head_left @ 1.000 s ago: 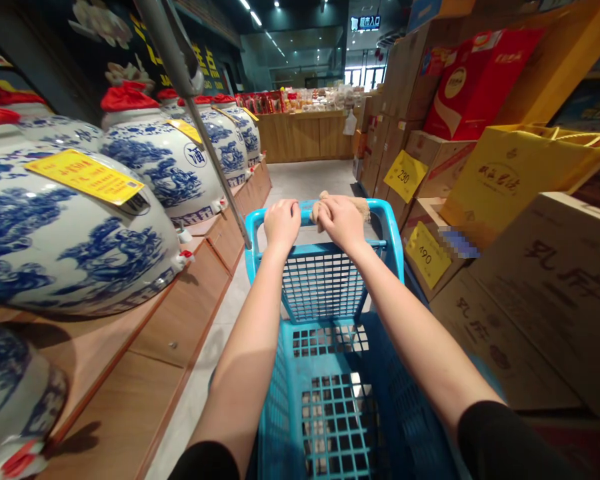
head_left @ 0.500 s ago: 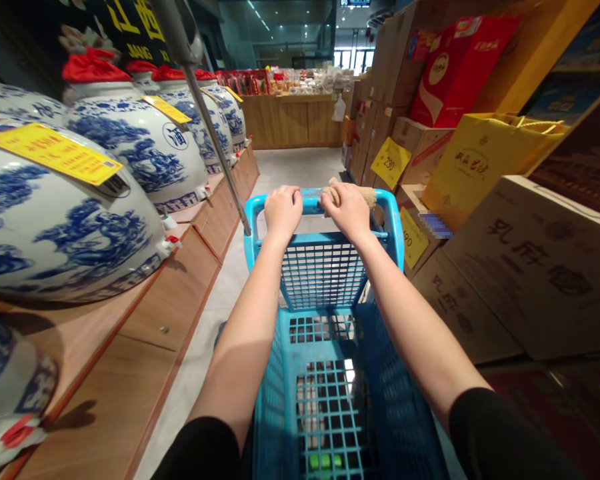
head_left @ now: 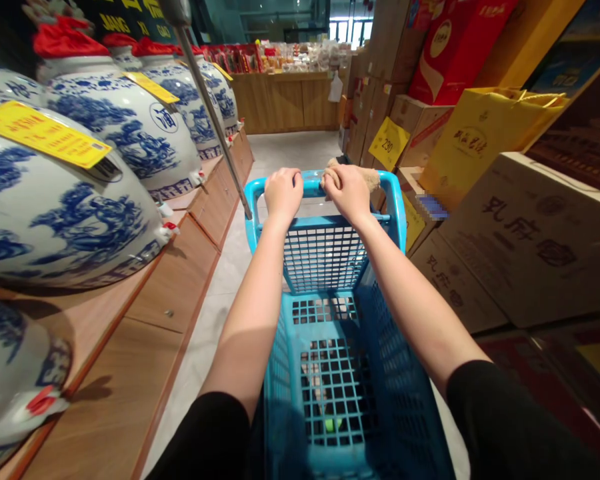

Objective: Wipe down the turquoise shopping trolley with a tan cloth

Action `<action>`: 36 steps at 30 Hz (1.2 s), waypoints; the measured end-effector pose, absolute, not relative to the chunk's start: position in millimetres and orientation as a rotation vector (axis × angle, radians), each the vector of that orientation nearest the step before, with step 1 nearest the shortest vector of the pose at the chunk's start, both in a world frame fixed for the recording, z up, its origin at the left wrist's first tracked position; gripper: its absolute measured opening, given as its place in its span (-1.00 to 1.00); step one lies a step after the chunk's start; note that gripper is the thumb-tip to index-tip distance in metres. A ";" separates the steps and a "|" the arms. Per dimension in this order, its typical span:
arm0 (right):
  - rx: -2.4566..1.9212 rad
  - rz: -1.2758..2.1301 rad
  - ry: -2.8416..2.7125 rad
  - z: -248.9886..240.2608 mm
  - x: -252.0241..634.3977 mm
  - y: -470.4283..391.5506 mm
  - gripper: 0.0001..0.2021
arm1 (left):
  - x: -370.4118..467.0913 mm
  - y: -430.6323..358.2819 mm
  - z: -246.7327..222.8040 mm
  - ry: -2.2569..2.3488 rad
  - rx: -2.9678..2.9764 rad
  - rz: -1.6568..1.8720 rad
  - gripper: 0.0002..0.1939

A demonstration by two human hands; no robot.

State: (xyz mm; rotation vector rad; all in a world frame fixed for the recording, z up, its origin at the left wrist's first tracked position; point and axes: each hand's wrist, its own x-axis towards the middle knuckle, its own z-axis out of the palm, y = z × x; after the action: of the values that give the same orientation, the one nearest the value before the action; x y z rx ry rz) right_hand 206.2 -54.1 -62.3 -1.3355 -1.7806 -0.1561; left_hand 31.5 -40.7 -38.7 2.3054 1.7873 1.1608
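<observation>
A blue plastic shopping cart with grid walls stands in front of me, its frame rising at the far end. My left hand is wrapped round the left part of the cart's top bar. On the right part of the same bar, my right hand is closed over a tan cloth, which sticks out on its right side. Both arms reach over the basket. A metal pole rises from the frame's left corner.
Large blue-and-white jars line a wooden ledge along the left. Stacked cartons, a yellow bag and a red bag crowd the right. A wooden counter with packaged goods crosses the far end of the aisle.
The counter, jars and cartons appear higher in the view, as do the bar and both hands. Both hands keep their hold on the bar.
</observation>
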 end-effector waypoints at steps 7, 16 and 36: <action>-1.220 -0.214 -1.932 -68.6 197.1 -41.8 -0.70 | 22.1 -12.6 -55.6 1.651 2.264 1.300 -0.66; -1.284 -0.179 -1.791 -73.2 215.6 -32.5 -0.54 | 20.3 -13.9 -54.9 1.621 2.258 1.292 -0.64; -1.267 -0.151 -1.838 -68.0 201.8 -53.8 -0.63 | 15.9 -39.9 -42.7 1.727 2.294 1.194 -0.63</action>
State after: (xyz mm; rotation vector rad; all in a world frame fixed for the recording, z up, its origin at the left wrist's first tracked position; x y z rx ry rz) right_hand 201.8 -53.8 -68.0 -1.2667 -1.8379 -0.1511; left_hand 15.9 -39.9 -42.7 2.2942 1.7269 1.1942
